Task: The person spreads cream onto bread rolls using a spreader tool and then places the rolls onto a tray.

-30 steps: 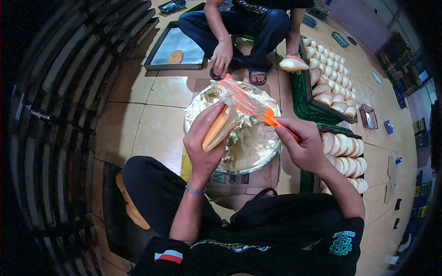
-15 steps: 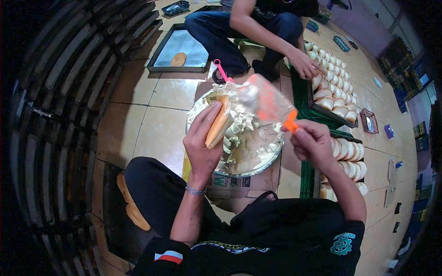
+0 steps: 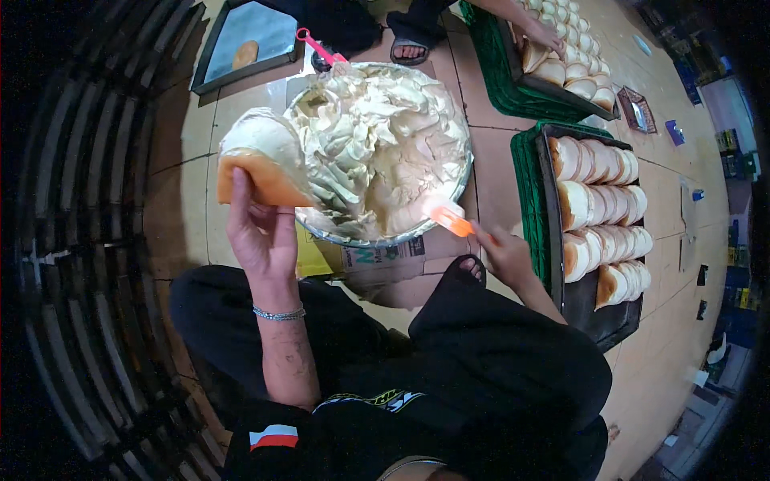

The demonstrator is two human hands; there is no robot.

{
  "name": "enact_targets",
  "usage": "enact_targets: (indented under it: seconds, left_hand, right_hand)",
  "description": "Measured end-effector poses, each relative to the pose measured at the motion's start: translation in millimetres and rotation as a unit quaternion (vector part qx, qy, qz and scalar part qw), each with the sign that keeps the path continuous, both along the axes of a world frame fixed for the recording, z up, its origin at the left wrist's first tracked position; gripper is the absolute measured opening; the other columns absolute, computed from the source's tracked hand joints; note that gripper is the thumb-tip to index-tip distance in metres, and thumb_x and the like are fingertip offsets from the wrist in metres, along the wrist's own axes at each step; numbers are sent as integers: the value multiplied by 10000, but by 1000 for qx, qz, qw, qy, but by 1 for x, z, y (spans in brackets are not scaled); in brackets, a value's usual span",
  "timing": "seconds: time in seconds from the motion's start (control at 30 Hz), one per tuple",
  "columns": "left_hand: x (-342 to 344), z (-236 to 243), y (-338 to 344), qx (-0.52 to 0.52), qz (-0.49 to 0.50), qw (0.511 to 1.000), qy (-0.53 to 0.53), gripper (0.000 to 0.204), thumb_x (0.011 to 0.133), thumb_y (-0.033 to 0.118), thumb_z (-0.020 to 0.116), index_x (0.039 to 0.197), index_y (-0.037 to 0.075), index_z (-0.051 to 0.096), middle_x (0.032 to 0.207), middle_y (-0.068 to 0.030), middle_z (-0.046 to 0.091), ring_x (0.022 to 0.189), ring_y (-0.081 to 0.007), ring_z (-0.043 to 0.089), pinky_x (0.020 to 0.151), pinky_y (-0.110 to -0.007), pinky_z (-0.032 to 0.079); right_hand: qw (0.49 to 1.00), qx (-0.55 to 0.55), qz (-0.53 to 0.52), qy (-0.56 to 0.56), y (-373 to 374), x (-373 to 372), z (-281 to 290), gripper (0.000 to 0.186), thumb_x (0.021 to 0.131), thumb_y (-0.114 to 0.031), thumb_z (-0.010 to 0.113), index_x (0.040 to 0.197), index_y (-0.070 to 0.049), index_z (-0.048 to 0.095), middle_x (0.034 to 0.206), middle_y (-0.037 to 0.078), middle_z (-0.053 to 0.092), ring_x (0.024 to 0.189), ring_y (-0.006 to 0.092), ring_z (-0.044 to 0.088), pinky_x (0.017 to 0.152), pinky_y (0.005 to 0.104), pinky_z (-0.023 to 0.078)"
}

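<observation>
A bread bun [image 3: 269, 179] with a thick layer of pale cream on its upper face is held up by my left hand [image 3: 263, 236], thumb in front and fingers beneath. It hangs over the left rim of a large round bowl [image 3: 468, 172]. Whipped cream [image 3: 385, 112] is heaped in the bowl, scraped thinner toward the near right. My right hand [image 3: 507, 258] is closed on the handle of an orange spatula [image 3: 455, 220], whose cream-smeared blade is at the bowl's near right rim. A pink-handled utensil [image 3: 317, 44] leans on the far rim.
To the right, a dark tray [image 3: 589, 313] on a green crate [image 3: 529, 188] bears rows of creamed buns. Beyond it stands a second filled tray, with another person's hand [image 3: 545, 36] over it. A tray [image 3: 212, 76] with one bun lies far left. Dark racks [image 3: 88, 240] line the left side.
The bun has moved left, away from the bowl's middle, and turned to show its creamed face. The spatula has dropped to the bowl's near right rim. My view has shifted, showing more of the near tray.
</observation>
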State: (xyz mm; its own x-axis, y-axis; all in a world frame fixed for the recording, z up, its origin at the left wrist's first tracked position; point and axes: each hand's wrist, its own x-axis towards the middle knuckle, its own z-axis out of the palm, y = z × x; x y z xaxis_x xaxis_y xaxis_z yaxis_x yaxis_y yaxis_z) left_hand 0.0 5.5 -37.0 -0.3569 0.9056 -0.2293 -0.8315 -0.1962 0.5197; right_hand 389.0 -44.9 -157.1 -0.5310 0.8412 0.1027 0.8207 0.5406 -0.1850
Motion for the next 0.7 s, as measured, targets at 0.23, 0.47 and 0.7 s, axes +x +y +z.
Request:
enact_targets:
  seconds: [0.23,0.47,0.7]
  left_hand:
    - [10,-2,-1,36,-43,997,-49,371,967,232,631,1289,59,566,1296,-82,609,1228,-214,554,1095,-434,412]
    - [10,-2,-4,50,-88,993,-66,433,990,260,580,1357,41,507,1406,-135,519,1299,-343,492,1139,-483,371]
    - [21,-8,-12,-12,-132,991,-19,343,938,193,662,1245,73,569,1173,-54,636,1093,-167,613,989,-357,484]
  right_hand:
    - [921,-95,-226,303,1,14,22,179,941,-140,605,1072,-37,671,614,-5,464,500,113,490,445,290,370]
    - [726,-470,-322,386,11,20,-11,240,955,-248,616,902,-39,721,599,-69,479,483,32,399,440,215,299]
    - [969,-87,-170,156,79,5,92,113,868,-166,668,881,-54,654,672,85,613,617,221,590,588,368,470]
